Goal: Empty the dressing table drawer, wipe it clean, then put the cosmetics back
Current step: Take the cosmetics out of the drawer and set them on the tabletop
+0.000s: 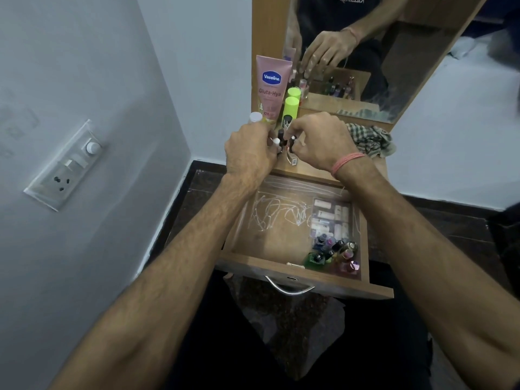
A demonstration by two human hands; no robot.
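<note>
Both hands meet over the wooden dressing table top (315, 170). The left hand (250, 153) and right hand (320, 142) each curl their fingers around small dark-capped cosmetic bottles (281, 139). Below, the open wooden drawer (281, 243) holds a clear organiser (333, 218) and coloured nail polish bottles (334, 254) at its right side. A tall pink Vaseline tube (271, 88) stands behind the hands; a checked cloth (368, 139) lies to the right.
</note>
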